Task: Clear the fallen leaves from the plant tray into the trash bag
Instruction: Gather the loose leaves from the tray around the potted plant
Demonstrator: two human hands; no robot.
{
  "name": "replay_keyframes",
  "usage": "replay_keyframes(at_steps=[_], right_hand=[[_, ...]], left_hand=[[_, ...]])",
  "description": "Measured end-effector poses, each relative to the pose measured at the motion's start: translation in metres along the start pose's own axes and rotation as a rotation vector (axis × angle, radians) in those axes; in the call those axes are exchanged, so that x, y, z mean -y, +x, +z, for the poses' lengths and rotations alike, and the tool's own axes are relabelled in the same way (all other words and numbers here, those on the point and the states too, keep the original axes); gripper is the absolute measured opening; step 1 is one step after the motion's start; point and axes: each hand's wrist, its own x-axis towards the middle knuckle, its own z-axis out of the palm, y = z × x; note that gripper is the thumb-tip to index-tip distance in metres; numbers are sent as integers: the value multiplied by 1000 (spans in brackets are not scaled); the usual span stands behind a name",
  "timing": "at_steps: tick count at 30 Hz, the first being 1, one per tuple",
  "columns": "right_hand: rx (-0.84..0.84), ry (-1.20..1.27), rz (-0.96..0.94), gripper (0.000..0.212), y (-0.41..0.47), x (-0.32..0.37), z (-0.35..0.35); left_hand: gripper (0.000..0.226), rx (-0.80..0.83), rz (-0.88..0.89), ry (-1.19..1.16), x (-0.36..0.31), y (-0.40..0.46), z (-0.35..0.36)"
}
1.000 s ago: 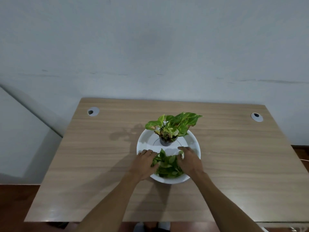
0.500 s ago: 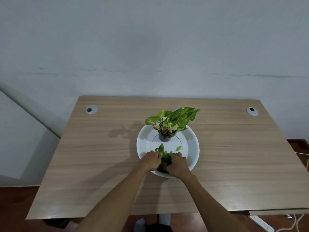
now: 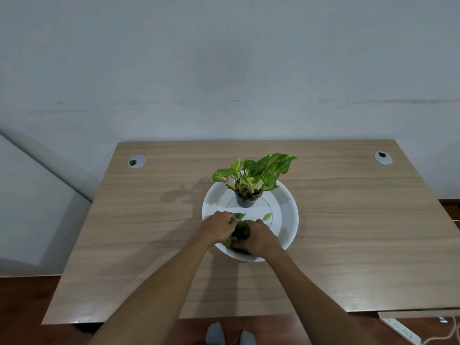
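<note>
A round white plant tray (image 3: 286, 215) sits on the wooden table (image 3: 139, 220). A small potted plant (image 3: 251, 180) with green and yellow leaves stands in the tray's far half. My left hand (image 3: 219, 227) and my right hand (image 3: 261, 239) are pressed together over the tray's near part, closed around a bunch of fallen leaves (image 3: 241, 232). One loose leaf (image 3: 267, 216) lies on the tray just beyond my right hand. Another leaf tip (image 3: 239, 215) sticks out past my left hand. No trash bag is in view.
Two grey cable grommets sit in the table's far corners, one at the left (image 3: 136, 161) and one at the right (image 3: 382, 158). A grey wall rises behind the table. A white power strip (image 3: 400, 331) lies on the floor at the lower right. My feet (image 3: 230, 333) show below the table's edge.
My hands came together from either side of the leaf pile and bunched it into a tight clump between them. One leaf was left lying loose on the tray.
</note>
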Motion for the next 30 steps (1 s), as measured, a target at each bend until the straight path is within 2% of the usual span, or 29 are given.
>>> replay_keyframes(at_steps=[3, 6, 8, 14, 17, 20, 23, 25, 27, 30], right_hand=[[-65, 69, 26, 62, 0, -20, -21], [-185, 186, 52, 58, 2, -37, -27], [-237, 138, 33, 60, 5, -47, -24], [-154, -68, -63, 56, -10, -41, 5], [-114, -46, -149, 48, -25, -34, 13], [-173, -3, -153, 41, -23, -30, -1], [-246, 16, -43, 52, -12, -29, -15], [-199, 5, 74, 67, -10, -24, -15], [-134, 37, 147, 79, -14, -17, -7], [-124, 32, 159, 83, -20, -7, 7]], left_hand=[[30, -124, 117, 55, 3, 0, -2], [45, -51, 164, 125, 5, 6, 7], [52, -22, 133, 179, 6, 10, 19], [43, -92, 118, 272, -1, 1, 47], [40, -101, 154, 280, -6, -4, 49], [39, -173, 171, 264, -4, -3, 40], [41, -227, 91, 301, 1, 0, 29], [42, -236, -33, 345, 3, -2, 25], [40, -169, -90, 362, 1, -6, 28], [37, -25, -64, 351, -8, -11, 32]])
